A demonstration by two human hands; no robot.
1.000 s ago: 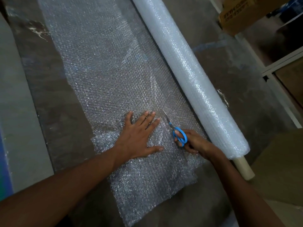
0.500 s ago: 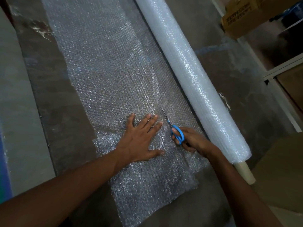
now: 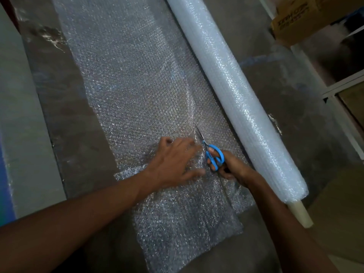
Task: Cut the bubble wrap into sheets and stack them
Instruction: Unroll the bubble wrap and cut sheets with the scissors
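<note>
Clear bubble wrap (image 3: 126, 79) lies unrolled flat — partly slit — beside its roll (image 3: 232, 81).

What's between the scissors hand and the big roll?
Only flat bubble wrap, in the head view, separates the right hand holding the scissors from the roll.

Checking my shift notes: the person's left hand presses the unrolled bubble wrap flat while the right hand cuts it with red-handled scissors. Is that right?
Not quite: the head view shows the scissors have blue handles, not red. The rest stands: the left hand presses the unrolled bubble wrap flat while the right hand cuts it.
</note>
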